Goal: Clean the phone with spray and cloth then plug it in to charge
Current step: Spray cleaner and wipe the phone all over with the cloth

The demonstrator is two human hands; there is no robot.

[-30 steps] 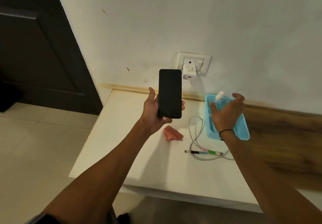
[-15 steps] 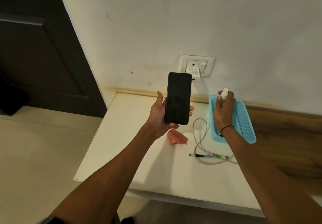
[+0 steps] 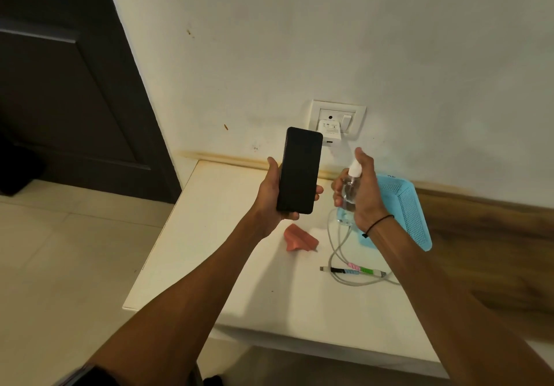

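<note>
Here, left hand (image 3: 271, 196) grips phone (image 3: 299, 170), dark screen; right hand (image 3: 364, 193) grips spray bottle (image 3: 350, 187); charger (image 3: 328, 129) print unreadable.

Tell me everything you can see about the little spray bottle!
The spray bottle is small, with a clear, see-through body that looks like plastic and a white nozzle on top. It stands nearly upright in the air, above the table and in front of the blue basket, nozzle turned toward the black phone. The right hand grips it, fingers curled round its body, one finger raised above the nozzle. Whether liquid is inside cannot be told.
</note>
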